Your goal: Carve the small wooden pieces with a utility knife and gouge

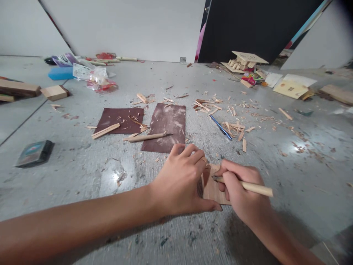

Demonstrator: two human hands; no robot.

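Observation:
A flat piece of light wood [216,189] lies on the grey surface between my hands. My left hand [183,180] grips its left side, fingers bent over the far edge and thumb along the near edge. My right hand [242,187] is closed around a tool with a pale wooden handle [257,188]. The tool's dark tip points left, over the wood. Beyond my left hand lies a brown sandpaper sheet [168,123] with a whittled stick [147,137] on it. A second, darker sandpaper sheet [118,119] lies to its left.
A blue pen [220,127] and wood shavings [233,129] lie beyond my right hand. A small box [34,153] is at left, near wood blocks [55,92]. Plastic packaging [102,79] and a small wooden model [244,62] stand near the white panels [124,29].

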